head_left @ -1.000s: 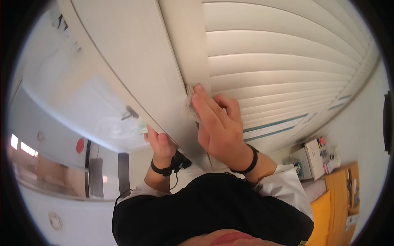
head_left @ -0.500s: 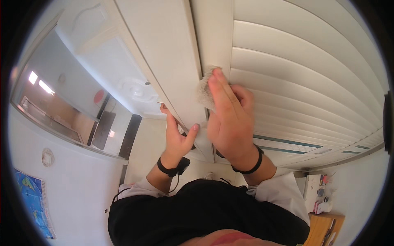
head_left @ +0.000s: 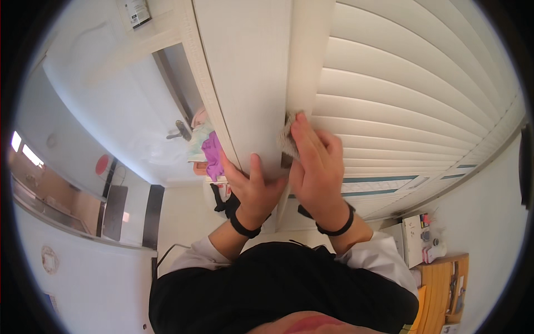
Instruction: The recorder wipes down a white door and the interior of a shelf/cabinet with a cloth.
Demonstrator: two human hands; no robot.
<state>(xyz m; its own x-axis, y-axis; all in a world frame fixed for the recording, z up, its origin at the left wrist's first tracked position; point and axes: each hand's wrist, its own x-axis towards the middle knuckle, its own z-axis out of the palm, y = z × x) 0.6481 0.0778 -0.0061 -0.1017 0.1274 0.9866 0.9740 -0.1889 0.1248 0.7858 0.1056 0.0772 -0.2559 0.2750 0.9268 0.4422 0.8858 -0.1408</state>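
Observation:
A greyish, textured cloth (head_left: 287, 139) is pinched in my right hand (head_left: 320, 170), under the outstretched fingertips. It presses on the seam between the smooth white panel (head_left: 245, 72) and the frame (head_left: 310, 61) of the louvered white door (head_left: 400, 83). To the left, my left hand (head_left: 257, 195) lies against the lower part of the smooth panel. Its fingers are spread and point upward, one of them at the panel's left edge, and its thumb reaches toward the right hand. The two hands are close together. A black band circles each wrist.
Behind the panel on the left, a white door (head_left: 128, 106) has a metal handle (head_left: 179, 131). Beside it are a purple cloth (head_left: 212, 156) and other fabrics. A wooden cabinet (head_left: 439, 289) with small items stands low on the right. A mirror-like or glazed opening (head_left: 61, 195) is far left.
My left hand has shifted right, from gripping the panel's edge to lying spread on it. My right hand and the cloth have slid slightly down. The view has turned, revealing the purple cloth.

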